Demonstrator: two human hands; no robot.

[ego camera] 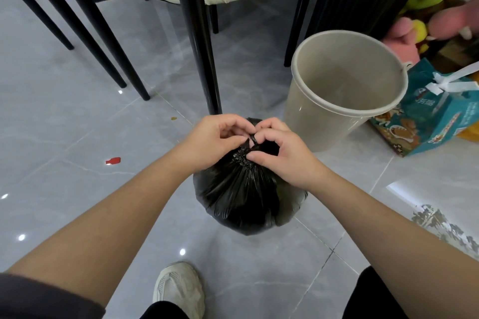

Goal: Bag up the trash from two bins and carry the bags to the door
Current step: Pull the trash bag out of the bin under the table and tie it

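A full black trash bag point(241, 197) stands on the grey tiled floor in the middle of the view. Its neck is gathered into a tight bunch at the top. My left hand point(215, 140) and my right hand point(280, 153) meet over that bunch, each pinching a twisted strand of the bag's top between fingers and thumb. To the right, just behind the bag, stands a beige round bin point(305, 111), empty and without a liner. No second bin is in view.
Black chair legs point(204, 59) rise right behind the bag under a cream seat. A teal gift box point(435, 116) and plush toys point(438, 2) crowd the right. A red scrap point(113, 161) and a small yellow crumb point(173, 118) lie on the floor at left. My shoe point(178, 287) is below.
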